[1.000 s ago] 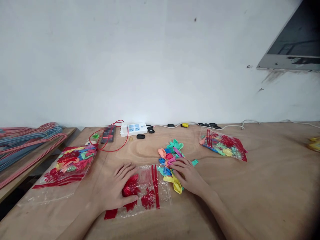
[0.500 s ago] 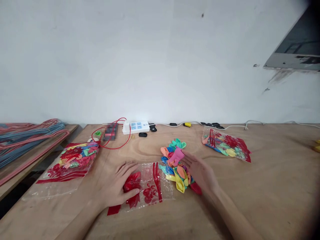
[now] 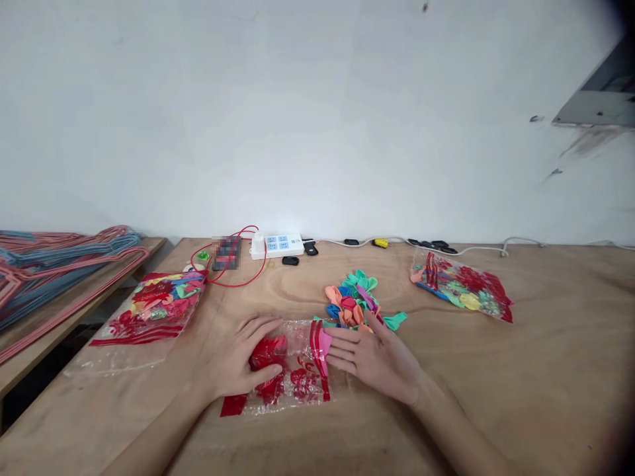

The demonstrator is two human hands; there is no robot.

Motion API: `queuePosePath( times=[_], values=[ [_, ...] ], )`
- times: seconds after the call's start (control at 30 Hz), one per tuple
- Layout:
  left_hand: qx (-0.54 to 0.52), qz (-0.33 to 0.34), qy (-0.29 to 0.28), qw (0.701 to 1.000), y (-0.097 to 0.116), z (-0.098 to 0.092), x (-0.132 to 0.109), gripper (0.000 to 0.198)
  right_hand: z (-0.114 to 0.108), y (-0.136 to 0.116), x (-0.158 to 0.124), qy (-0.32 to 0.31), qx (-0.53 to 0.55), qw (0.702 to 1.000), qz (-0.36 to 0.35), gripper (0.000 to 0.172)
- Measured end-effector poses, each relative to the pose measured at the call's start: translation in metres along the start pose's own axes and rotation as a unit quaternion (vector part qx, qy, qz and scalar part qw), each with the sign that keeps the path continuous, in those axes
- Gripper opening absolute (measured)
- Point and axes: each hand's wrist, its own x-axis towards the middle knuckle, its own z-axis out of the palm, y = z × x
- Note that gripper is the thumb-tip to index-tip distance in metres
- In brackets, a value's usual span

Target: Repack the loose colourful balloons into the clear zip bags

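Note:
My left hand [image 3: 248,362] lies flat with fingers spread on a clear plastic bag [image 3: 302,402] with red print and red stripes. At the bag's right end, my right hand [image 3: 374,360] has its fingers stretched out, pointing left. A pink balloon [image 3: 323,345] touches its fingertips by the red stripes; whether it is fully inside the bag I cannot tell. Just behind the right hand is a loose pile of uninflated balloons [image 3: 348,304] in green, orange, blue, red and purple. The hand hides part of the pile.
Filled balloon bags lie at the left [image 3: 163,301] and right [image 3: 466,284]. Along the wall are a white power strip [image 3: 280,246], a red cable [image 3: 238,285], a yellow item [image 3: 380,243] and small black pieces [image 3: 290,261]. Pink and blue hangers [image 3: 74,261] lie far left.
My right hand has swept left and nearer to me, from the pile to the bag's end, moving the pink balloon along. The yellow balloons no longer show. My left hand stays on the bag.

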Motion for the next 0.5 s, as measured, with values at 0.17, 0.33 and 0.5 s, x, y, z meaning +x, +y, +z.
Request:
queuePosePath(
  times=[0.17, 0.33, 0.5],
  values=[
    [0.006, 0.012, -0.011, 1.0, 0.0, 0.0, -0.001, 0.077, 0.019, 0.008, 0.008, -0.044, -0.016, 0.999, 0.011, 0.103],
    [-0.008, -0.001, -0.012, 1.0, -0.002, 0.0, -0.003, 0.079, 0.014, 0.027, -0.002, 0.073, -0.283, 0.951, -0.103, 0.048],
    [-0.025, 0.011, -0.029, 0.999, -0.001, 0.0, -0.004, 0.083, 0.028, 0.022, -0.002, -0.035, -0.527, 0.825, -0.201, 0.035]
  ],
)
